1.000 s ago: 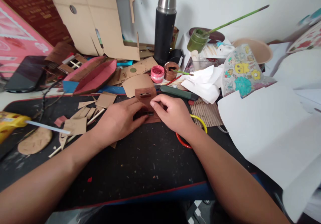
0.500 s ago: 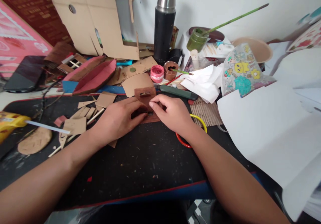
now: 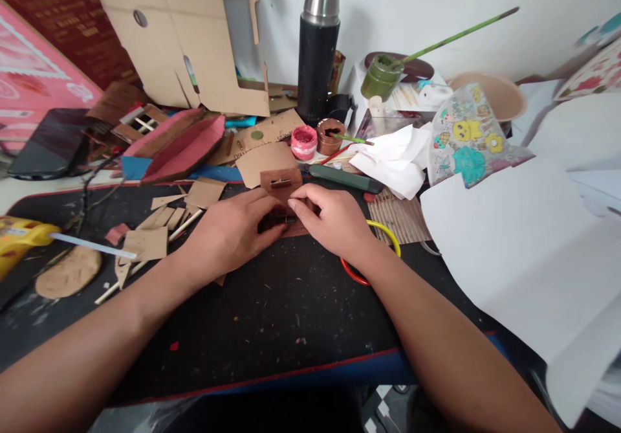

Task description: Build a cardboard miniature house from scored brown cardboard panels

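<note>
Between my hands lies a small brown-painted cardboard piece point(image 3: 291, 177), with a slot near its upper edge and a second dark opening lower down. My left hand point(image 3: 237, 226) grips its left side, with thumb and fingers closing round the lower opening. From the right, my right hand point(image 3: 334, 219) rests against the same piece, thumb and forefinger pinched together over it. Whatever sits in that pinch is too small or too hidden to name. Partly under my right wrist is a red and yellow ring-shaped handle point(image 3: 391, 233).
Cardboard scraps point(image 3: 145, 242) and a yellow glue gun point(image 3: 22, 242) lie leftward. Behind are a pink-and-brown boat model point(image 3: 184, 142), a red paint pot point(image 3: 304, 143), a brown paint pot point(image 3: 331, 135), a green cutter point(image 3: 344, 178) and a black flask point(image 3: 317, 57). White paper point(image 3: 514, 252) covers the right.
My left hand has shifted slightly to the right, its thumb now farther over the lower opening of the brown piece. My right hand has barely moved.
</note>
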`<state>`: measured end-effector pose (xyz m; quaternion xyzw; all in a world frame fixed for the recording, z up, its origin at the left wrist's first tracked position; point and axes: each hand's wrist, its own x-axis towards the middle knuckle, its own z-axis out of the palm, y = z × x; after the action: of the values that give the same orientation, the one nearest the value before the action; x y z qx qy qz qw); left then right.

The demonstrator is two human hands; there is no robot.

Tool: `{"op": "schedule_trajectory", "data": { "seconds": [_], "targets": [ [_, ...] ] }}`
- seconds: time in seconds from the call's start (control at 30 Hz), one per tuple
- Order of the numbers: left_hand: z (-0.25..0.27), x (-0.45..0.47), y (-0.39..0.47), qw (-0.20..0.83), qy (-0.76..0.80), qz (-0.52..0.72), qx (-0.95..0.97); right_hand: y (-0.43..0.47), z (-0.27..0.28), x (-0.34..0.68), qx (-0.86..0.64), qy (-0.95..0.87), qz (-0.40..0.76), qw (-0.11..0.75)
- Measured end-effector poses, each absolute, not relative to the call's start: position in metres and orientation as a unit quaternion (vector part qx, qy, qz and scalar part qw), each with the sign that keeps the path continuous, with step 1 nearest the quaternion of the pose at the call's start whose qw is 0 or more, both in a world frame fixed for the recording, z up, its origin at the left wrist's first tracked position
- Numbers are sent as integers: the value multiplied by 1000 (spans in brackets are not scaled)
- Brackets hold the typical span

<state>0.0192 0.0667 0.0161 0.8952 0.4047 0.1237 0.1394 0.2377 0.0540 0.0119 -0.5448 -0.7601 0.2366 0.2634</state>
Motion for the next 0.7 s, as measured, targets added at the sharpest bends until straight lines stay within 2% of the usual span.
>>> {"op": "schedule_trajectory", "data": {
  "seconds": [0.27, 0.7],
  "targets": [
    [16, 21, 65, 139, 401, 155, 892, 55, 13, 238, -547, -765, 229, 250],
    [15, 24, 66, 156, 433, 137, 877, 53, 14, 238, -550, -774, 218, 225]
  ]
}}
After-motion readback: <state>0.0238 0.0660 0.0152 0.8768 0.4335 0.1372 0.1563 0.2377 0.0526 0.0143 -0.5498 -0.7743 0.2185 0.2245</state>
